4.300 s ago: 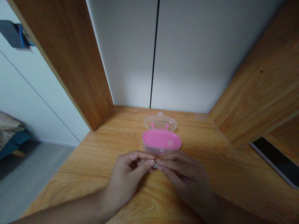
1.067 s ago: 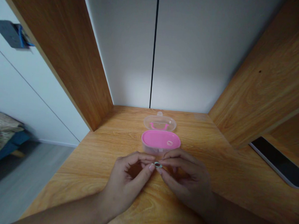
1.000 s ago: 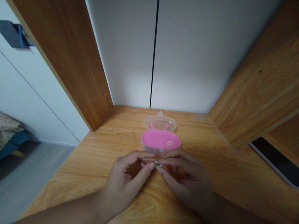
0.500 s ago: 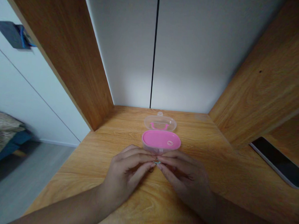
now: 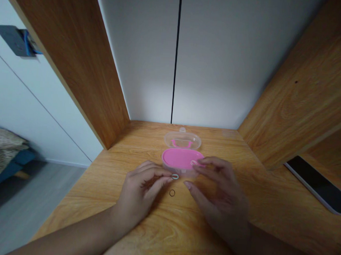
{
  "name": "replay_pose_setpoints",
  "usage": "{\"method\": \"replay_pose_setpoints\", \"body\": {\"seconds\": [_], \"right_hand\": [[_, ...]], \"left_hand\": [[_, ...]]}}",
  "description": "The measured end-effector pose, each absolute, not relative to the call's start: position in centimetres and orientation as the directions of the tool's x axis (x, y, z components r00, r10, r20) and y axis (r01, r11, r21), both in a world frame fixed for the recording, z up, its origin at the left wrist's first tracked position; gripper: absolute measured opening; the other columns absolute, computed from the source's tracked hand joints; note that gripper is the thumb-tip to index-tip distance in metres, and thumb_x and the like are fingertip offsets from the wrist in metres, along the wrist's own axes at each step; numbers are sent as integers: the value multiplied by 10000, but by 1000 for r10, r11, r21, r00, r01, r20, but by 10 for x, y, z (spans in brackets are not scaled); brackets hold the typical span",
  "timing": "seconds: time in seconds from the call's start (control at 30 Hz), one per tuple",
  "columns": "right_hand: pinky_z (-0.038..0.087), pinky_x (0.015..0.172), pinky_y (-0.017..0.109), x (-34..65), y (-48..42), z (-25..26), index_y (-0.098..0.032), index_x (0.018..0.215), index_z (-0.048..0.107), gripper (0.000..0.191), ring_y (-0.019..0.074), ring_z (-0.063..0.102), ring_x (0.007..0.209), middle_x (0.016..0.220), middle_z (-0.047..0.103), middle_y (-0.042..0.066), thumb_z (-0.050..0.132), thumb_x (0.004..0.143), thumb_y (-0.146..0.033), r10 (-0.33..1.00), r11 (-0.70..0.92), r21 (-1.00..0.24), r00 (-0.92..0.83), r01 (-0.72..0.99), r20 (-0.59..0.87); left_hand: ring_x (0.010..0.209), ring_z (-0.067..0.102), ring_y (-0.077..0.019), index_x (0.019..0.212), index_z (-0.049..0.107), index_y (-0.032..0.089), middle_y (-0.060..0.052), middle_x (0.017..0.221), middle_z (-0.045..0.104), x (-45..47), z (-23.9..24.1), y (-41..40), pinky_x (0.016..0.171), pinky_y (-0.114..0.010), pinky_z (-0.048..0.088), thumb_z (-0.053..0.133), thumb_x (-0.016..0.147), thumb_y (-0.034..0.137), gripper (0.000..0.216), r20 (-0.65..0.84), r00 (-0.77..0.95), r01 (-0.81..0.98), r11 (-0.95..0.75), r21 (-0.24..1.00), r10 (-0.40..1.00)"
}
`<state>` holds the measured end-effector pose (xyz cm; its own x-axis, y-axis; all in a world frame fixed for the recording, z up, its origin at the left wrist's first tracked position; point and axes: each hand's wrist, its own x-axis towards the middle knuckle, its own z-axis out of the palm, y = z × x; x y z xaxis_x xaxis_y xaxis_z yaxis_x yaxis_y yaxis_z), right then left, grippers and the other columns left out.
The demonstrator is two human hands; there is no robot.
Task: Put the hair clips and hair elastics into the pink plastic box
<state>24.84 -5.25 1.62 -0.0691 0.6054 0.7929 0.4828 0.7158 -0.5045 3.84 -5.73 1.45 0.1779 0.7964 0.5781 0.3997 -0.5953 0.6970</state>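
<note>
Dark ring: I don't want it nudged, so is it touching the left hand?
Apart. The head view shows a strip of table between the dark ring and the thumb of the left hand.

Your right hand (image 5: 223, 189) has room rightward over the tabletop (image 5: 265, 199) up to the phone (image 5: 316, 184), but ahead the pink-topped box (image 5: 177, 158) and transparent lid (image 5: 182, 137) block you, and a dark ring (image 5: 172, 196) lies to your left.

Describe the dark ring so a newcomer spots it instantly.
On the wooden tabletop, find the pink-topped box. Nearer the camera, between left hand and right hand, lies a small thin ring. It's dark and untouched, unlike the pale loop the left hand pinches.
</note>
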Motion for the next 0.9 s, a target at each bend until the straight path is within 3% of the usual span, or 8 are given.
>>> {"method": "replay_pose_setpoints", "body": {"seconds": [0.1, 0.23, 0.47, 0.9], "right_hand": [[453, 1071, 559, 250, -43, 7, -309, 1314, 596, 553, 311, 507, 1277, 1330, 528, 107, 795, 799, -284, 684, 570, -604, 85, 557, 724], [402, 1126, 573, 250, -30, -6, -276, 1324, 586, 647, 320, 488, 1310, 1350, 545, 116, 848, 738, -355, 810, 481, -710, 49, 514, 584], [461, 1076, 505, 251, -27, -8, -274, 1182, 677, 425, 271, 590, 1191, 1243, 625, 76, 817, 780, -265, 864, 475, -780, -47, 407, 502], [484, 1046, 485, 252, -28, -8, -275, 1189, 667, 454, 269, 600, 1180, 1236, 637, 76, 827, 766, -245, 860, 489, -771, -76, 409, 505]], "left_hand": [[800, 688, -166, 929, 768, 239, -17, 858, 765, 35, 12, -51, 772, -286, 523, 711, 917, 234, 59, 515, 86, 426, -499, 754, 853], [784, 664, -170, 891, 788, 219, -28, 835, 748, 33, 10, -43, 743, -279, 509, 725, 892, 245, 68, 456, -4, 375, -421, 826, 890], [781, 620, -172, 879, 820, 230, -37, 818, 703, 35, 10, -36, 711, -278, 483, 751, 846, 268, 85, 412, -89, 307, -368, 878, 907], [912, 584, -189, 892, 825, 224, -46, 923, 635, 36, 4, -32, 851, -322, 461, 793, 813, 378, 175, 309, -163, 223, -270, 937, 937]]}}
